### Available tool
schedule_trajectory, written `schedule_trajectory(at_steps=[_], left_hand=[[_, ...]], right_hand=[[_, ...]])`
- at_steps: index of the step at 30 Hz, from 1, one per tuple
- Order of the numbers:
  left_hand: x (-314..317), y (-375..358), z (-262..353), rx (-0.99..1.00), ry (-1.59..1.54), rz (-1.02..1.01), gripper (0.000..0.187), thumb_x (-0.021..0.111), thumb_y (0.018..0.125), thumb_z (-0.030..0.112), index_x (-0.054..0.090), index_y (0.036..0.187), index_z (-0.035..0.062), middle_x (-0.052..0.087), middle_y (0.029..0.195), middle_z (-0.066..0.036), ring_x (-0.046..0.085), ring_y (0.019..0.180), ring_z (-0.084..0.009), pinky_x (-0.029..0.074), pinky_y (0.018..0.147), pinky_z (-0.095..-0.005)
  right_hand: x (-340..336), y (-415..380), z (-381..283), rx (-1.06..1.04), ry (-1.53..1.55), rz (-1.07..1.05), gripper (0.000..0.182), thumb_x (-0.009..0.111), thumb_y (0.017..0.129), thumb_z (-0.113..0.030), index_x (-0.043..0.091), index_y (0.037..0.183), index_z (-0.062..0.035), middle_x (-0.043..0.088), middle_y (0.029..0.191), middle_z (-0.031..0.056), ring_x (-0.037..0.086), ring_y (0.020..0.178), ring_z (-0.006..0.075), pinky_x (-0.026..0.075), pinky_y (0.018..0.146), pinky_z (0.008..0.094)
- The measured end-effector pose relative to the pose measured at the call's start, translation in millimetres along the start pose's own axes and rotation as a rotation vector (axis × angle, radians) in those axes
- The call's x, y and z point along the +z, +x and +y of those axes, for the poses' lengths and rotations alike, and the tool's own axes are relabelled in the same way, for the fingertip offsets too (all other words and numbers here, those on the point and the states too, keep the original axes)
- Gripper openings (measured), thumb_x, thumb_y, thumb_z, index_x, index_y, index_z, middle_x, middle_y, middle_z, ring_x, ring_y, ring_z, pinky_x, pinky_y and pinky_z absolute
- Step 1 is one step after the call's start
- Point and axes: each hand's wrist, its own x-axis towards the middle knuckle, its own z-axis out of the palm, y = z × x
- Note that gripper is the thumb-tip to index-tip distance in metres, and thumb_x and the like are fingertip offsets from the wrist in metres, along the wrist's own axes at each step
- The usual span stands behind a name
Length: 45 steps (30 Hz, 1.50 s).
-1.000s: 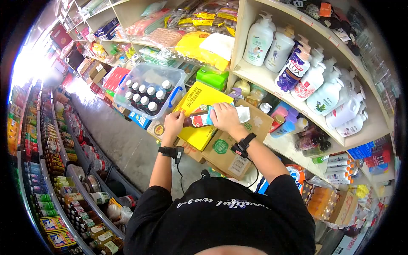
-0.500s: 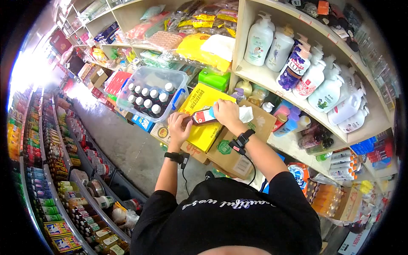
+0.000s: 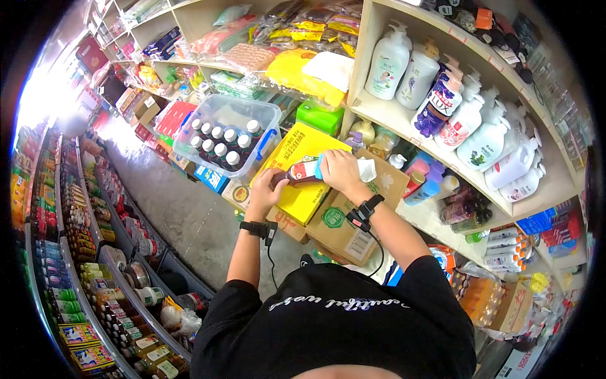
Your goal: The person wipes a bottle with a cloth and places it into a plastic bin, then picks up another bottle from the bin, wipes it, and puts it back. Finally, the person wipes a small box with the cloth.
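So the left hand (image 3: pixel 264 187) has its fingers curled round the left end of a dark bottle (image 3: pixel 297 172) with a red and white label, and the right hand (image 3: pixel 341 170) is gripping the right end, something blue (image 3: pixel 320 165) showing at its fingers. The bottle's tilted over a yellow box (image 3: pixel 303 203), and a white piece (image 3: pixel 367 169) pokes out right of the right hand. Clear bin (image 3: pixel 268 112) of white-capped bottles (image 3: pixel 218 145) is just left, cardboard box (image 3: pixel 363 218) nearer right, pump bottles (image 3: pixel 388 66) on the far-right shelf.

Cardboard box (image 3: pixel 349 228), yellow box (image 3: pixel 299 201) atop it.
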Motion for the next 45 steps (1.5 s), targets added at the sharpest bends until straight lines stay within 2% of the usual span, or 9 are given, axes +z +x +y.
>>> schedule_trajectory(at_steps=[3,6,12,15,24,31,36,39,45], left_hand=[[0,3,2,-0.059,-0.028,-0.018,0.030,0.078,0.086,0.027,0.073,0.099,0.0001,0.073,0.082,-0.016,0.071,0.076,-0.0326,0.055,0.068,-0.0369],[-3,9,8,-0.157,-0.101,-0.036,0.032,0.077,0.086,0.032,0.075,0.089,0.0003,0.072,0.072,-0.015,0.070,0.064,-0.0322,0.054,0.063,-0.0369],[3,13,-4,-0.136,-0.082,0.024,0.036,0.075,0.088,0.035,0.075,0.081,-0.0010,0.069,0.066,-0.017,0.068,0.059,-0.0310,0.051,0.058,-0.0367],[5,15,-3,-0.174,-0.045,0.037,0.037,0.074,0.089,0.033,0.074,0.079,-0.0024,0.067,0.064,-0.019,0.067,0.056,-0.0308,0.050,0.056,-0.0378],[14,16,-14,-0.233,0.040,0.101,0.037,0.072,0.093,0.024,0.066,0.074,-0.0067,0.057,0.058,-0.022,0.056,0.046,-0.0299,0.042,0.050,-0.0392],[8,16,-4,-0.242,-0.055,0.057,0.037,0.072,0.095,0.021,0.065,0.073,-0.0081,0.056,0.054,-0.018,0.052,0.045,-0.0192,0.040,0.049,-0.0375],[6,15,0,-0.225,-0.020,0.051,0.039,0.070,0.096,0.022,0.066,0.074,-0.0088,0.057,0.054,-0.017,0.053,0.046,-0.0180,0.039,0.049,-0.0374],[7,15,-1,-0.226,-0.019,0.052,0.039,0.070,0.097,0.022,0.066,0.074,-0.0087,0.057,0.054,-0.017,0.053,0.046,-0.0184,0.039,0.049,-0.0378],[10,14,-4,-0.231,-0.040,0.090,0.032,0.071,0.096,0.020,0.068,0.079,-0.0069,0.062,0.062,-0.014,0.055,0.052,-0.0167,0.041,0.052,-0.0362]], right_hand=[[-3,-2,-2,-0.048,-0.055,-0.039,0.020,0.059,0.091,-0.020,0.063,0.081,-0.0030,0.070,0.079,0.0176,0.068,0.077,0.0356,0.053,0.072,0.0476],[7,-4,-10,-0.091,-0.098,0.069,0.019,0.060,0.089,-0.021,0.062,0.080,-0.0043,0.068,0.078,0.0153,0.066,0.076,0.0332,0.052,0.074,0.0451],[27,1,-29,-0.130,-0.124,0.161,0.019,0.062,0.087,-0.022,0.060,0.078,-0.0048,0.063,0.076,0.0130,0.061,0.076,0.0311,0.050,0.078,0.0439],[30,2,-41,-0.115,-0.153,0.083,0.020,0.061,0.087,-0.022,0.061,0.081,-0.0026,0.066,0.081,0.0149,0.063,0.080,0.0329,0.051,0.081,0.0438],[56,11,-70,-0.261,-0.193,0.095,0.025,0.060,0.089,-0.026,0.059,0.077,-0.0035,0.060,0.076,0.0145,0.059,0.074,0.0315,0.047,0.077,0.0441],[43,9,-49,-0.346,-0.120,0.071,0.030,0.060,0.092,-0.031,0.062,0.078,-0.0043,0.064,0.077,0.0137,0.061,0.073,0.0310,0.048,0.073,0.0424],[24,3,-20,-0.285,-0.086,0.080,0.027,0.060,0.093,-0.029,0.062,0.082,-0.0042,0.066,0.080,0.0127,0.065,0.077,0.0307,0.051,0.077,0.0420],[13,2,-2,-0.174,-0.039,0.118,0.027,0.059,0.094,-0.027,0.063,0.081,-0.0045,0.069,0.077,0.0144,0.068,0.074,0.0320,0.054,0.074,0.0443],[10,9,4,0.099,-0.030,0.000,0.033,0.054,0.095,-0.026,0.068,0.076,-0.0032,0.071,0.069,0.0190,0.070,0.062,0.0362,0.056,0.063,0.0487]])
